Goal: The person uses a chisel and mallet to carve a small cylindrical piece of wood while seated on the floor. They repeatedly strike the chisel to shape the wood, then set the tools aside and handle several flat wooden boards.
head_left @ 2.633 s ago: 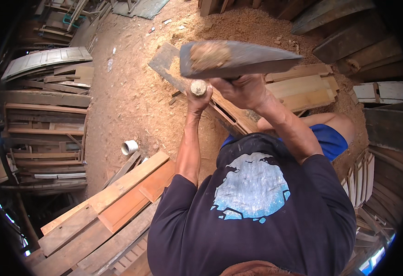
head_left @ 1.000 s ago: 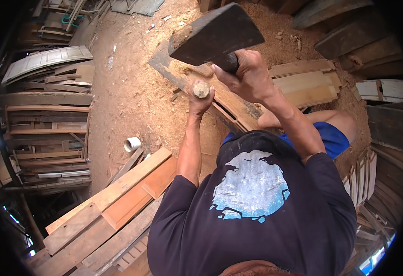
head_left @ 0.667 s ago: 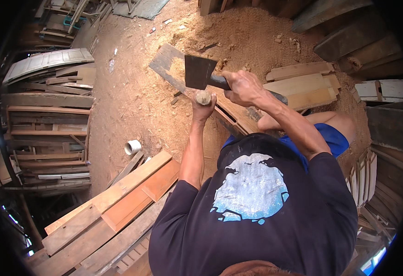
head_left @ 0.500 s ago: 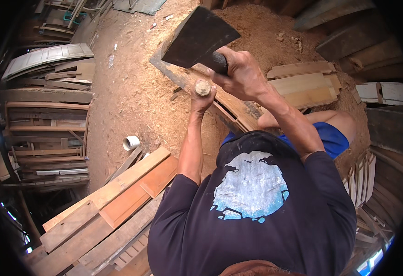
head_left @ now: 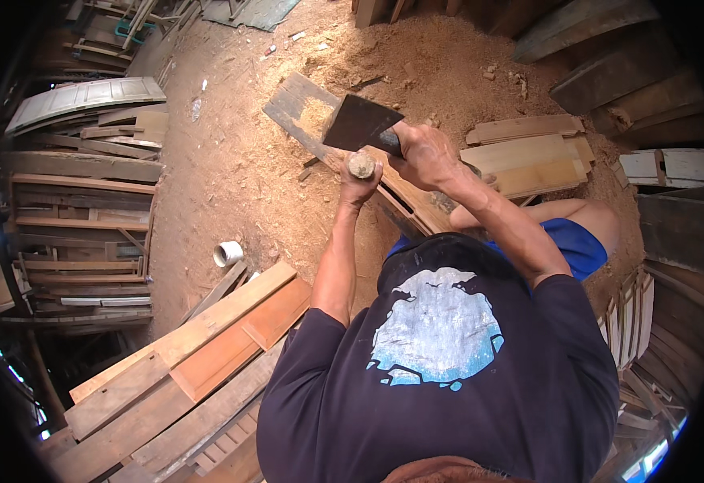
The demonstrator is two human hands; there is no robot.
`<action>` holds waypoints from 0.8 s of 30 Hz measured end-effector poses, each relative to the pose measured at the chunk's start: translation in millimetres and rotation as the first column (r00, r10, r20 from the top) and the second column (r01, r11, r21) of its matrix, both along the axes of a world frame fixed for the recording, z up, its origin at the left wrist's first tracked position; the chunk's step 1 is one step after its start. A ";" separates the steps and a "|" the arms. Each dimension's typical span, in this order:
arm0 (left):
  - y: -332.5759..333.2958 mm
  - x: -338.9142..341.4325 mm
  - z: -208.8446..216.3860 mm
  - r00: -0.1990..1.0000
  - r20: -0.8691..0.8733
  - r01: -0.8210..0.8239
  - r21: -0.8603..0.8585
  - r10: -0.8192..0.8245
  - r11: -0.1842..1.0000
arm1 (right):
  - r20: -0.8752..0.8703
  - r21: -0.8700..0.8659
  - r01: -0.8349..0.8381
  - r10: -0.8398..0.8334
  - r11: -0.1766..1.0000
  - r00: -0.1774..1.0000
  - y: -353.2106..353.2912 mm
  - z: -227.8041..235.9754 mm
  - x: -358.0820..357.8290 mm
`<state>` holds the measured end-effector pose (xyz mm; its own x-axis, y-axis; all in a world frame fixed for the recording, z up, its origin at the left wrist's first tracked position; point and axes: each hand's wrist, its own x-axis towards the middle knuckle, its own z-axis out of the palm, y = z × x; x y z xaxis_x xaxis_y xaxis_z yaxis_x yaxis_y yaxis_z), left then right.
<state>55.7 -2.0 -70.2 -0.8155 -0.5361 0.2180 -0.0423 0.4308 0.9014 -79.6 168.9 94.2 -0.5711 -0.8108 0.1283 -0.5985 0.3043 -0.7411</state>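
Right hand [head_left: 426, 154], one hatchet [head_left: 360, 123]

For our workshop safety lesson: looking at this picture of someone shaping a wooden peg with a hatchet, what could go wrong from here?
1. The left hand grips the wooden peg right beside the hatchet blade; a glancing stroke could cut its fingers.
2. The right hand holds the hatchet close to the head, so a slip might bring it toward the bare knee.
3. Chips could fly up at the face.
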 end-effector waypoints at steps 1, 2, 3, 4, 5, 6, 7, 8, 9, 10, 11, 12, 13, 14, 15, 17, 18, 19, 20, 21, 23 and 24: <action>-1.8 1.0 -2.1 0.999 0.045 0.015 0.011 -0.015 1.000 | -0.035 0.179 -0.001 0.008 0.984 0.999 -1.7 -7.2 -1.4; -4.8 2.9 -3.5 0.996 0.088 0.011 0.022 -0.013 1.000 | -0.024 0.228 -0.039 0.045 0.973 0.999 -0.7 -15.7 -3.3; -4.3 4.7 -0.8 0.991 0.133 0.009 0.039 -0.014 0.999 | -0.008 0.281 -0.075 0.080 0.957 0.997 1.7 -16.9 -6.1; -2.5 6.9 1.8 0.984 0.178 0.006 0.057 -0.016 0.998 | 0.011 0.333 -0.111 0.114 0.936 0.993 3.5 -17.5 -8.3; 4.3 11.0 3.4 0.987 0.157 0.032 0.018 -0.034 0.999 | 0.119 0.322 -0.078 0.042 0.943 0.992 10.6 -17.3 -5.0; 21.6 20.8 10.8 0.987 0.150 0.060 -0.009 -0.058 0.998 | 0.189 0.247 -0.068 0.021 0.967 0.982 17.8 -18.8 -0.6; 36.1 24.9 20.3 0.988 0.132 0.082 -0.042 -0.076 0.996 | 0.249 0.167 -0.053 0.010 0.985 0.969 23.7 -19.6 -1.4; 42.9 25.5 23.8 0.989 0.115 0.105 -0.075 -0.096 0.992 | 0.308 0.087 -0.031 0.003 0.996 0.951 28.8 -19.9 -2.5; 43.4 28.7 15.2 0.982 0.140 0.142 -0.080 -0.130 0.987 | 0.330 0.052 -0.010 -0.007 0.999 0.944 33.5 -16.6 -0.7; 40.3 25.8 13.7 0.988 0.121 0.100 -0.072 -0.091 0.992 | 0.374 0.026 -0.001 -0.008 1.000 0.927 37.0 -6.0 0.4; 31.9 18.6 12.3 0.993 0.102 0.060 -0.064 -0.053 0.996 | 0.419 0.001 0.009 -0.009 1.000 0.908 41.6 7.9 -0.6; 21.0 10.8 12.8 0.996 0.083 0.017 -0.060 -0.012 0.998 | 0.461 -0.029 0.021 -0.005 0.999 0.888 43.9 21.2 -2.6; 9.1 2.3 18.3 0.999 0.025 -0.027 -0.016 0.027 1.000 | 0.410 -0.065 0.041 -0.011 0.997 0.912 46.0 29.4 -5.8; -0.8 -5.4 23.5 0.997 -0.030 -0.069 0.031 0.070 0.997 | 0.406 -0.110 0.067 -0.017 0.992 0.914 48.1 38.3 -7.7; -2.8 -15.4 42.3 0.995 -0.062 -0.068 0.125 0.076 0.990 | 0.405 -0.155 0.092 -0.022 0.984 0.914 49.5 44.8 -8.9; 0.9 -35.2 84.3 0.987 -0.136 -0.054 0.224 0.086 0.973 | 0.415 -0.229 0.139 -0.032 0.963 0.909 51.9 61.1 -10.7; 0.9 -39.5 91.7 0.991 -0.095 -0.068 0.284 0.099 0.956 | 0.428 -0.258 0.155 -0.031 0.953 0.903 53.1 69.3 -10.4; -5.4 -42.3 82.8 0.993 -0.074 -0.070 0.252 0.091 0.965 | 0.439 -0.285 0.169 -0.028 0.943 0.898 54.1 76.4 -9.5; -12.1 -44.5 72.2 0.995 -0.053 -0.070 0.220 0.084 0.973 | 0.459 -0.311 0.172 -0.011 0.935 0.889 55.1 83.0 -8.9; -12.3 -48.6 67.1 0.995 -0.051 -0.071 0.245 0.086 0.967 | 0.478 -0.334 0.184 -0.002 0.925 0.879 57.8 89.0 -9.6; -11.5 -53.6 56.7 0.995 -0.047 -0.076 0.295 0.093 0.953 | 0.499 -0.392 0.225 0.000 0.892 0.867 59.6 88.8 -9.4; -12.9 -54.5 52.1 0.995 -0.040 -0.079 0.295 0.094 0.952 | 0.487 -0.397 0.239 -0.017 0.886 0.873 61.3 87.9 -10.4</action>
<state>1.1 -14.9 -18.1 -0.7548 -0.6508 0.0825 -0.0168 0.1448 0.9893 -90.1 230.2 182.1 -0.7467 -0.6494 0.1439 -0.1354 -0.0634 -0.9888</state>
